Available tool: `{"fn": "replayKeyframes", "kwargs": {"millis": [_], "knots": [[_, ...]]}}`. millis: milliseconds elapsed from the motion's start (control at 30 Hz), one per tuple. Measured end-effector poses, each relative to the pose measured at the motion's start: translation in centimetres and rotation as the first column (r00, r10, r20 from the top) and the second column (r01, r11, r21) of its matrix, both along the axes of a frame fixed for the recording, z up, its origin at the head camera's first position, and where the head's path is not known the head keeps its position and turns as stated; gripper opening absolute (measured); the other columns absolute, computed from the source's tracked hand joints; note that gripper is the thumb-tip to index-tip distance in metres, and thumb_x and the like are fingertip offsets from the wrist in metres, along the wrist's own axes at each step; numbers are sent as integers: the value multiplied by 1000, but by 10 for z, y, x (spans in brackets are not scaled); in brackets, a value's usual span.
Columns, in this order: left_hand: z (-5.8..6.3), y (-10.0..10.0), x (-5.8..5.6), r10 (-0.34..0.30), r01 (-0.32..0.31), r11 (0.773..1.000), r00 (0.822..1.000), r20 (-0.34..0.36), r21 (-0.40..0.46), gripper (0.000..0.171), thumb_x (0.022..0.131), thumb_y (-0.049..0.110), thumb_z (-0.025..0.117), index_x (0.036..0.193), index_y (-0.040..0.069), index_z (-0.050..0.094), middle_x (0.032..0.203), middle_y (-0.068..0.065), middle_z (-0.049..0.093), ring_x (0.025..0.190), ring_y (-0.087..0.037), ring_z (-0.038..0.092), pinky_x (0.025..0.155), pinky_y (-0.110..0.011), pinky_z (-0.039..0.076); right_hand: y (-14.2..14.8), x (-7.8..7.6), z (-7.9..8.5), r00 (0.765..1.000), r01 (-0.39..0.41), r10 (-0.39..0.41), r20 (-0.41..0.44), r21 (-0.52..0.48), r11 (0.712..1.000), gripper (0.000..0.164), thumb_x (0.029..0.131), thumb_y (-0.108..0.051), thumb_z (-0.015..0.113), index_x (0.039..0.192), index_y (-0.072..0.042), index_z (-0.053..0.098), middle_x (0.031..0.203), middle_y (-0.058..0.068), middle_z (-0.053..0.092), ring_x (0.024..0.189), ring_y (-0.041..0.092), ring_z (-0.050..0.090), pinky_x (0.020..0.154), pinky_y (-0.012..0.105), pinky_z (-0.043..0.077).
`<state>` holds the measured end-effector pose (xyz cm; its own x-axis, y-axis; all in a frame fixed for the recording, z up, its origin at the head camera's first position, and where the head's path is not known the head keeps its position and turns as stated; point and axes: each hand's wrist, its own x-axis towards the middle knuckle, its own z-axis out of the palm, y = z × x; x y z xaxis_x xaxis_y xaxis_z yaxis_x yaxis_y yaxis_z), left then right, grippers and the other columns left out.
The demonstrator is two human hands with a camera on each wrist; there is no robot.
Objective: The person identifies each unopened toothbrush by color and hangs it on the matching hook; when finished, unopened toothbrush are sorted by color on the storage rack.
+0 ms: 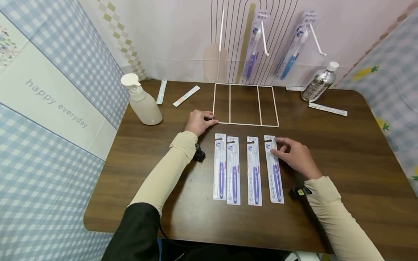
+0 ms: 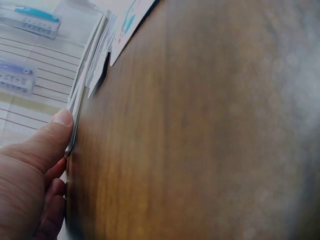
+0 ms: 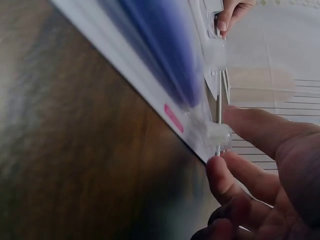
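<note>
Four purple toothbrushes in clear blister packs lie side by side on the table. At the rightmost toothbrush pack (image 1: 274, 174), my right hand (image 1: 295, 156) pinches the upper right edge with thumb and fingers. The right wrist view shows its purple handle (image 3: 160, 45) close up, the pack's end between thumb and fingers. My left hand (image 1: 197, 122) grips the front left corner of a white wire rack (image 1: 248, 124), the thumb lying along the wire in the left wrist view. The other packs, among them a middle toothbrush pack (image 1: 254, 170), lie untouched.
A purple toothbrush pack (image 1: 253, 47) and a blue toothbrush pack (image 1: 294, 47) hang at the rack's hooks. A pump bottle (image 1: 145, 107) stands at left, a silver bottle (image 1: 318, 85) at right. Thin white packets (image 1: 186, 96) lie near the back edge. Checked cloth (image 1: 55, 163) borders the left side.
</note>
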<state>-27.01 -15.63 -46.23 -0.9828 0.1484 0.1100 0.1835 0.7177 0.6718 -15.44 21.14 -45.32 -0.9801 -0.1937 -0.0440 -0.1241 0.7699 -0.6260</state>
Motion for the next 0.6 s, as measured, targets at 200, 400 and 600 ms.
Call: {"fn": "replayKeyframes", "kwargs": {"millis": [200,400,600], "knots": [[3,-1,-2,6,-6,1000,1000,0,10,27,89,29,89,106,9,85,120,-2,78,118,-19,72,108,-29,50,2,1,-3,1000,1,-1,-14,29,1000,45,96,-28,80,132,-2,71,87,7,69,79,26,56,73,39,40],[4,-1,-1,1,-1,1000,1000,0,3,27,90,29,88,108,9,85,121,-2,78,119,-19,72,109,-30,50,-1,-3,1,984,5,-8,-178,-17,1000,35,92,-23,83,121,-6,75,95,13,76,92,36,69,79,48,46],[1,0,2,6,-6,1000,1000,17,7,28,90,30,87,109,9,85,121,-2,78,119,-20,71,108,-31,51,-16,-17,30,918,-6,-25,-396,-78,997,34,90,-15,84,122,-9,75,85,8,78,76,29,74,67,36,44]]}}
